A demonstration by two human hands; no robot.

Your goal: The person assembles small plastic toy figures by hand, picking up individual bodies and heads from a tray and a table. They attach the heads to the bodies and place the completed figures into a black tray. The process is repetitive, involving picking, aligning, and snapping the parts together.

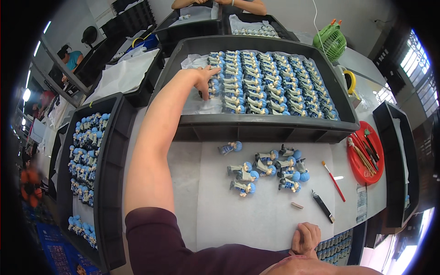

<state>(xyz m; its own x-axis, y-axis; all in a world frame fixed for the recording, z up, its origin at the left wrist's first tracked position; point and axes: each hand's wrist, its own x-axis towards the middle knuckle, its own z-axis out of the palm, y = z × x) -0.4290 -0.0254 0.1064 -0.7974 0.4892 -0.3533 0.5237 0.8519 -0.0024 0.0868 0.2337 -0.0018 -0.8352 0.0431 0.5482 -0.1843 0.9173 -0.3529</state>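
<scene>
My left hand reaches far into a large dark grey tray. Its thumb and fingers are spread beside the leftmost, partly filled column of small figurines. These have blue hair and blue-and-white clothes, and lie in close rows on thin white sheeting. The fingertips touch or nearly touch the figurines there; I see none gripped. My right hand rests at the near table edge with curled fingers and nothing visible in them. Between the hands, several loose figurines lie on a white sheet.
Right of the loose figurines lie a red-handled brush, a black craft knife and a small grey-brown block. A red oval tray holds tools. Another figurine tray stands left; a green fan stands behind. Another person's hands show at the top.
</scene>
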